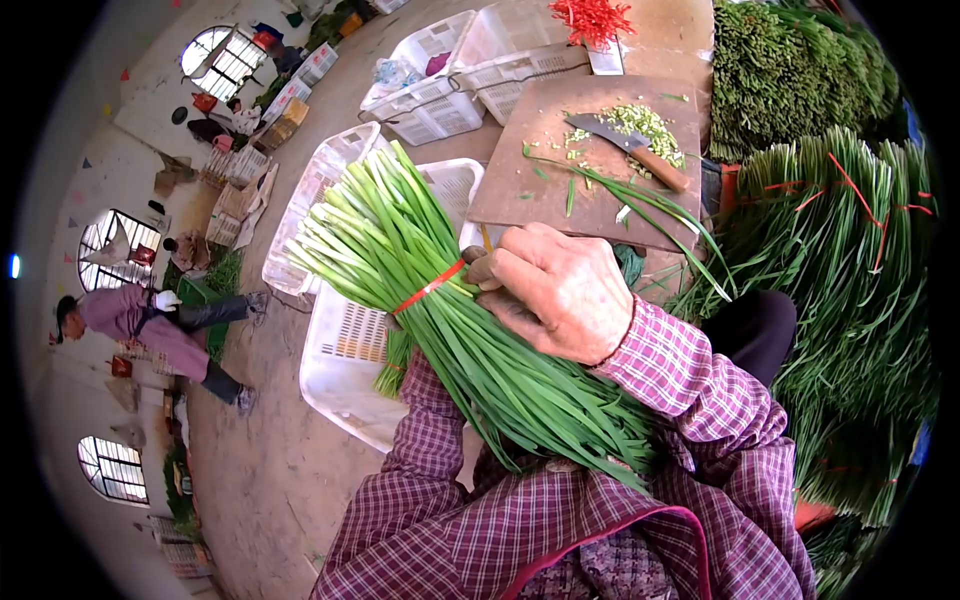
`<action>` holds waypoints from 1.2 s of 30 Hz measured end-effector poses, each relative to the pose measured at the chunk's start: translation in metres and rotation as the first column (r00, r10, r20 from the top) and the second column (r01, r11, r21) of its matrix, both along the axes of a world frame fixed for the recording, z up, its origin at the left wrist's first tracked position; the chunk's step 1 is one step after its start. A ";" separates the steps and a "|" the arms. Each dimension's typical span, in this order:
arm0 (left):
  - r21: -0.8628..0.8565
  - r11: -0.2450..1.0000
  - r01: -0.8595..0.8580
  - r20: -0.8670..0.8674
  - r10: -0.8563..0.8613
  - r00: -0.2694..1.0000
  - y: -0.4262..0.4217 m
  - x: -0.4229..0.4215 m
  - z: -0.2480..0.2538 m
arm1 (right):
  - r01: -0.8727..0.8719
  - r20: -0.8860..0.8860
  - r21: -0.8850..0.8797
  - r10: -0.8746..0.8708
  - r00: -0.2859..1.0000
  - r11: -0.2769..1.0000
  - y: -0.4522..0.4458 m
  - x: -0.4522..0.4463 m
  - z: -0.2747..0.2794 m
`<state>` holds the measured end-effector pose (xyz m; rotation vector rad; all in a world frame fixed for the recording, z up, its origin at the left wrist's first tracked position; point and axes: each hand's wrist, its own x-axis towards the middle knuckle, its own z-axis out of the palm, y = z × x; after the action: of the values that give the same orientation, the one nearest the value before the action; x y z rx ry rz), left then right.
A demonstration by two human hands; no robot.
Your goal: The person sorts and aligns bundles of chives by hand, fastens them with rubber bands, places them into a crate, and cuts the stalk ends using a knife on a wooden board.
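Note:
A thick bunch of garlic chives (500, 350) lies slanted in front of my chest, its pale cut ends to the upper left and its green leaves against my jacket. Around it runs a red tie (428, 288). My right hand (560, 290) is closed on top of the bunch, thumb and fingers pinched at the end of the tie. From below, my left hand (393, 322) supports the bunch; only a fingertip shows at its edge, the rest being hidden by the leaves.
A wooden board (540, 130) bears a knife (640, 155), chopped bits and loose stalks. White crates (345, 390) stand beside and beyond the bunch. Red ties (592, 20) lie at the top. Piled bundled greens (820, 280) fill the right side. A person (150, 320) walks at left.

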<state>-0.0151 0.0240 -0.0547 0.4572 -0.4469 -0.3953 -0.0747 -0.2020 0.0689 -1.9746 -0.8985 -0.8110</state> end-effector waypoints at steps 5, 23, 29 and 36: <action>0.006 1.000 -0.022 -0.008 0.022 1.000 -0.001 -0.003 0.000 | 0.025 0.130 -0.053 -0.018 0.991 0.998 0.002 0.004 0.002; 0.005 0.998 -0.059 -0.015 0.059 0.998 -0.007 -0.007 -0.004 | -0.013 0.199 -0.023 0.017 0.980 1.000 0.006 0.016 -0.004; 0.007 0.998 -0.062 -0.013 0.062 0.998 -0.008 -0.010 -0.006 | -0.084 0.109 0.037 0.079 0.991 0.996 -0.015 0.013 -0.015; 0.008 0.998 -0.064 -0.014 0.064 0.998 -0.011 -0.011 -0.007 | -0.013 0.068 -0.030 0.015 0.998 0.999 -0.013 0.007 -0.011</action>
<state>-0.0256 0.0126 -0.0618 0.4748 -0.4162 -0.3380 -0.0676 -0.2152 0.0577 -1.9734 -0.9684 -0.8664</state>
